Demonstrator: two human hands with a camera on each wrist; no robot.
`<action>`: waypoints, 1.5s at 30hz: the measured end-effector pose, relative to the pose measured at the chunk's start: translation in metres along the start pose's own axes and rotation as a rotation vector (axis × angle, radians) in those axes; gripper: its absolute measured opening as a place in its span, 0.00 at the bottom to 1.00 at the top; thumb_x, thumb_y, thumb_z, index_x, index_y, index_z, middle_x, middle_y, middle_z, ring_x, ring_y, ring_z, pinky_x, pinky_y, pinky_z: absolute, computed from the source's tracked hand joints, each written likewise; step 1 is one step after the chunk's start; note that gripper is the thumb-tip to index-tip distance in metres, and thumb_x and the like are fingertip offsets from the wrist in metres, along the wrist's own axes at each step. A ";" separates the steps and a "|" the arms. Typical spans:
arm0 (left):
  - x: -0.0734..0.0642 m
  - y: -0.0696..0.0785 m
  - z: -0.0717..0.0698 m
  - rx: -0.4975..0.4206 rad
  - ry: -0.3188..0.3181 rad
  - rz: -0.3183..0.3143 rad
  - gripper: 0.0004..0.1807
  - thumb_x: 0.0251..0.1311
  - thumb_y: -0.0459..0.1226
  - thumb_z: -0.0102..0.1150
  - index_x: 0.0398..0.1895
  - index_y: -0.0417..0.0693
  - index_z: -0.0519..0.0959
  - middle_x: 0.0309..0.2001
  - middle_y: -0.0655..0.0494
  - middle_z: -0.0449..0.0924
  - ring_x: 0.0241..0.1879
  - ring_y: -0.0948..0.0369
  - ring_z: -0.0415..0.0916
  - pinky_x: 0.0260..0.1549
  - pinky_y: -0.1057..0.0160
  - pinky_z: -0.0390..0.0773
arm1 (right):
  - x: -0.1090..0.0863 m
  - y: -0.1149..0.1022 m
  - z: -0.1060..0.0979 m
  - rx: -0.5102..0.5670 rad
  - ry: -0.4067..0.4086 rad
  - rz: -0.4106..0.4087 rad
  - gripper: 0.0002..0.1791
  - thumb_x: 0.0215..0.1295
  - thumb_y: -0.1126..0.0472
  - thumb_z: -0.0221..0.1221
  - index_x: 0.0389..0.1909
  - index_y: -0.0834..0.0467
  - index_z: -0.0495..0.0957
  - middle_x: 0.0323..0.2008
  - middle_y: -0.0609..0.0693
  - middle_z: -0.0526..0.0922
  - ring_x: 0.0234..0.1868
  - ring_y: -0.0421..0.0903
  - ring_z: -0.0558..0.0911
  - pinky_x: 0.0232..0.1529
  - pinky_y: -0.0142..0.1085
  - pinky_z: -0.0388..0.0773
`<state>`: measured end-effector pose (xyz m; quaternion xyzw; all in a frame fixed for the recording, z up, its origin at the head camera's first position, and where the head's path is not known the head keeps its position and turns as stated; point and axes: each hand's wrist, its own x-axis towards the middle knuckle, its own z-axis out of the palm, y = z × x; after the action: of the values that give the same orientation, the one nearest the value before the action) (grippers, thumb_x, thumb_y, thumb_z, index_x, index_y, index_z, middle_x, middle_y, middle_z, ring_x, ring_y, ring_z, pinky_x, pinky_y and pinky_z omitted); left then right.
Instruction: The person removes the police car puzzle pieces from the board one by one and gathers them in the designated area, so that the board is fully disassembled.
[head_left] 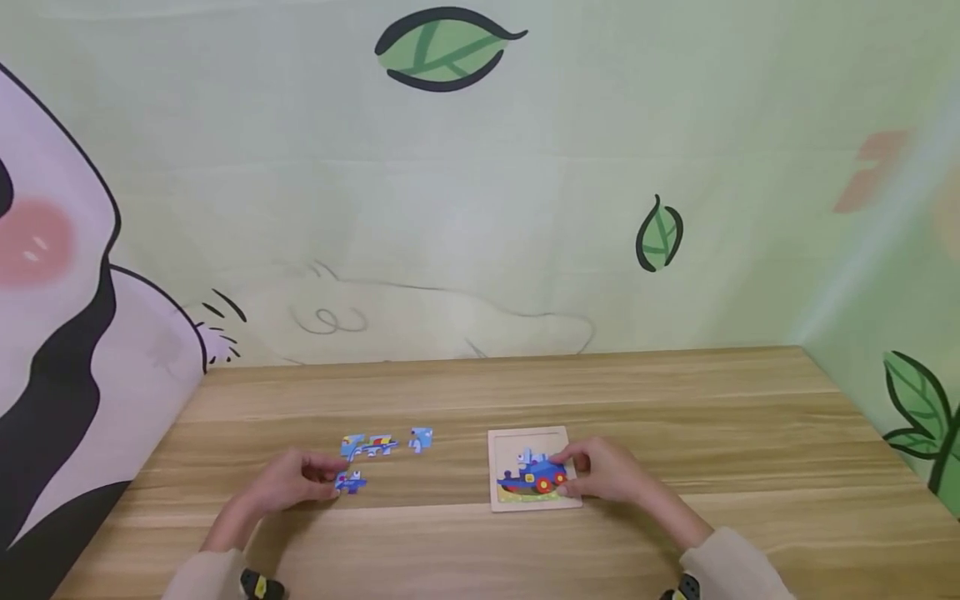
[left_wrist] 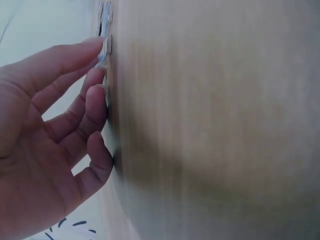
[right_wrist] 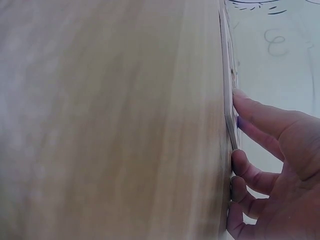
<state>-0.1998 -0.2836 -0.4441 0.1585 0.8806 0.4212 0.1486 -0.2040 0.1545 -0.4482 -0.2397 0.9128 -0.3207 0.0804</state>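
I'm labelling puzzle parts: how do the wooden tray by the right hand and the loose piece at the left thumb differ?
The tray is larger than the loose piece. The tray has straight edges and a pale rim; the loose piece has a knobbed, rimless outline. The tray holds fitted pieces; the loose piece is outside it. Both show blue artwork.

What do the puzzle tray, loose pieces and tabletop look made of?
Puzzle tray: probably bare wood, pale and matte. Loose pieces: thin wood or cardboard, unclear which, with colourful printed tops. Tabletop: wood or wood-look laminate, streaky grain showing.
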 end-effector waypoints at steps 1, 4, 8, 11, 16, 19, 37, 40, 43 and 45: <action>0.000 0.000 0.000 0.001 0.002 0.004 0.23 0.45 0.31 0.65 0.46 0.28 0.75 0.39 0.39 0.80 0.33 0.60 0.74 0.30 0.70 0.75 | 0.000 0.000 0.000 0.002 -0.002 0.006 0.18 0.48 0.56 0.67 0.41 0.58 0.82 0.17 0.43 0.66 0.19 0.37 0.62 0.21 0.28 0.58; 0.000 0.002 0.002 0.026 0.021 0.002 0.23 0.45 0.32 0.65 0.46 0.30 0.76 0.36 0.43 0.80 0.33 0.59 0.73 0.30 0.69 0.74 | 0.000 -0.001 0.001 0.013 -0.001 0.016 0.18 0.48 0.57 0.67 0.41 0.58 0.82 0.17 0.43 0.66 0.19 0.37 0.62 0.21 0.28 0.58; 0.000 0.012 0.008 0.067 0.097 -0.026 0.23 0.45 0.34 0.66 0.47 0.34 0.76 0.35 0.49 0.78 0.32 0.60 0.73 0.28 0.68 0.74 | -0.001 -0.001 0.001 0.025 -0.001 0.029 0.18 0.48 0.57 0.67 0.41 0.58 0.82 0.17 0.44 0.66 0.19 0.38 0.62 0.21 0.28 0.58; 0.003 0.029 0.020 0.058 0.153 -0.008 0.22 0.45 0.35 0.67 0.47 0.35 0.77 0.36 0.48 0.77 0.32 0.60 0.72 0.26 0.68 0.73 | -0.002 0.000 0.002 0.036 -0.004 0.037 0.18 0.48 0.57 0.67 0.41 0.57 0.82 0.18 0.44 0.66 0.19 0.39 0.63 0.21 0.28 0.59; 0.019 0.059 0.048 -0.002 0.147 0.093 0.21 0.46 0.32 0.66 0.46 0.34 0.77 0.35 0.46 0.75 0.30 0.60 0.71 0.26 0.69 0.72 | -0.002 0.002 0.002 0.046 -0.002 0.055 0.18 0.48 0.57 0.68 0.41 0.57 0.82 0.18 0.45 0.66 0.20 0.39 0.63 0.21 0.28 0.58; 0.032 0.074 0.067 -0.016 0.118 0.111 0.21 0.46 0.31 0.65 0.46 0.35 0.76 0.34 0.47 0.75 0.30 0.60 0.71 0.26 0.69 0.72 | -0.002 0.003 0.002 0.042 -0.002 0.051 0.18 0.48 0.56 0.68 0.41 0.57 0.82 0.17 0.44 0.66 0.20 0.39 0.63 0.21 0.28 0.58; 0.102 0.121 0.145 0.038 0.003 0.113 0.17 0.46 0.34 0.66 0.41 0.38 0.77 0.27 0.57 0.74 0.27 0.63 0.70 0.25 0.67 0.71 | 0.000 0.000 0.001 0.039 -0.005 0.023 0.18 0.48 0.56 0.68 0.41 0.58 0.82 0.16 0.43 0.65 0.18 0.37 0.62 0.20 0.28 0.57; 0.107 0.127 0.150 0.083 0.024 0.061 0.19 0.44 0.35 0.68 0.41 0.39 0.77 0.27 0.56 0.74 0.27 0.62 0.69 0.25 0.66 0.70 | 0.001 0.000 0.002 0.041 -0.007 0.029 0.18 0.48 0.56 0.67 0.42 0.57 0.82 0.16 0.43 0.65 0.19 0.38 0.62 0.20 0.28 0.57; 0.110 0.132 0.153 0.126 0.038 0.025 0.20 0.42 0.36 0.69 0.41 0.40 0.77 0.28 0.55 0.74 0.28 0.61 0.69 0.27 0.64 0.70 | 0.001 0.001 0.001 0.047 -0.005 0.018 0.19 0.48 0.56 0.67 0.42 0.58 0.82 0.16 0.43 0.64 0.18 0.37 0.61 0.20 0.27 0.57; 0.110 0.136 0.154 0.150 0.040 0.016 0.21 0.42 0.37 0.70 0.41 0.40 0.77 0.29 0.54 0.75 0.28 0.60 0.70 0.29 0.63 0.71 | 0.001 0.001 0.001 0.053 -0.005 0.013 0.18 0.48 0.56 0.67 0.42 0.58 0.82 0.16 0.43 0.64 0.18 0.37 0.61 0.20 0.27 0.57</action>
<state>-0.2175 -0.0508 -0.4437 0.1676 0.9111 0.3585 0.1152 -0.2046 0.1541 -0.4492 -0.2325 0.9054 -0.3434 0.0913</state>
